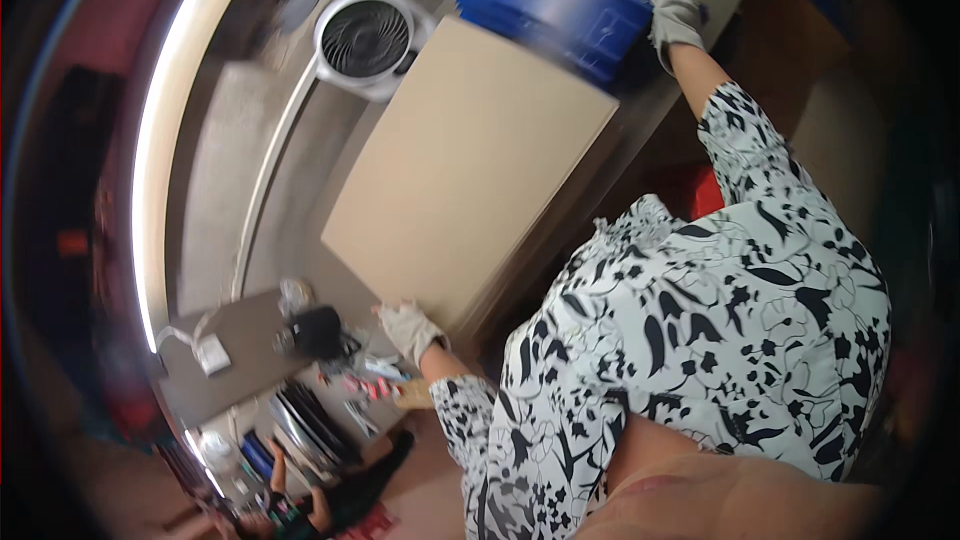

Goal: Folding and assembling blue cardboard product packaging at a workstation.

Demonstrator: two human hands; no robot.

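A large flat beige board (pixel 470 160) lies across the worktable. My left hand (pixel 411 331), in a pale glove with bare fingertips, is at the board's near-left corner, fingers stretched out and apart. My right hand (pixel 677 20), gloved the same way, is at the right edge of a stack of blue printed sheets (pixel 560 0) beyond the board. Its fingers are bent around the stack's edge. Motion blur smears the stack, and its far part runs out of view.
A white fan (pixel 367 38) with a dark grille stands beyond the board. Left of my left hand, a black object (pixel 316 332) and small tools lie on a grey surface. Another person (pixel 330 500) works at the lower left. A bright light strip (pixel 165 140) runs along the left.
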